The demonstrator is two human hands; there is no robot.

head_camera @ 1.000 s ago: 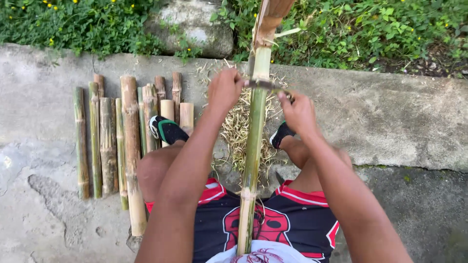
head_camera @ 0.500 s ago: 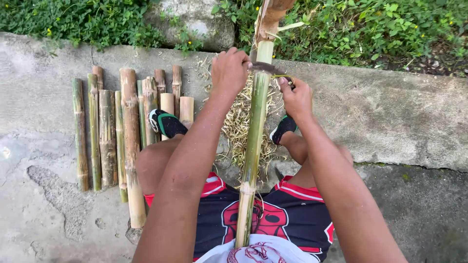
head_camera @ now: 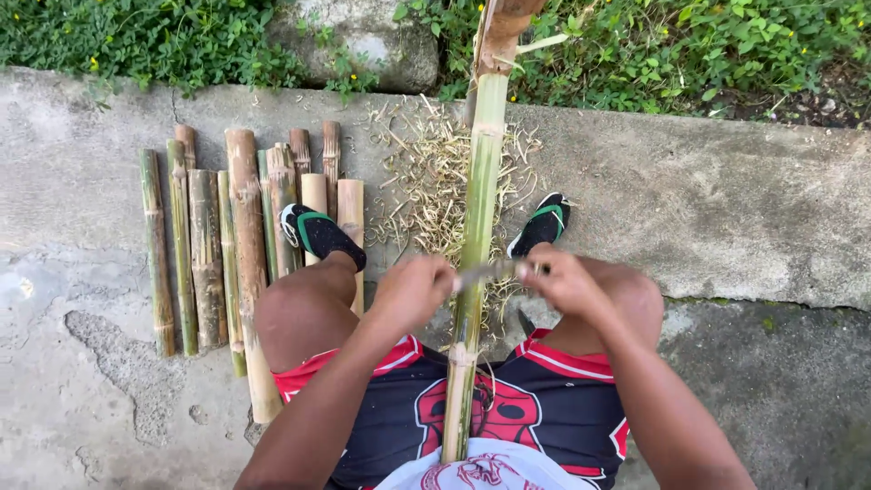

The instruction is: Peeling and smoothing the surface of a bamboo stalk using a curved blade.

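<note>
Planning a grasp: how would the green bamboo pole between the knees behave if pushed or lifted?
The bamboo pole is probably stiff: it runs straight from lap to curb without sagging. Being round and freshly scraped, it may roll or slip once the left hand and right hand release the blade across it.

The scene is seen from a single head-worn camera, aimed steeply down and slightly forward over the seated person's lap. The hands are framed close at the centre; the concrete ground (head_camera: 726,209) is spread beyond, and a strip of greenery (head_camera: 181,36) is caught along the top edge.
</note>
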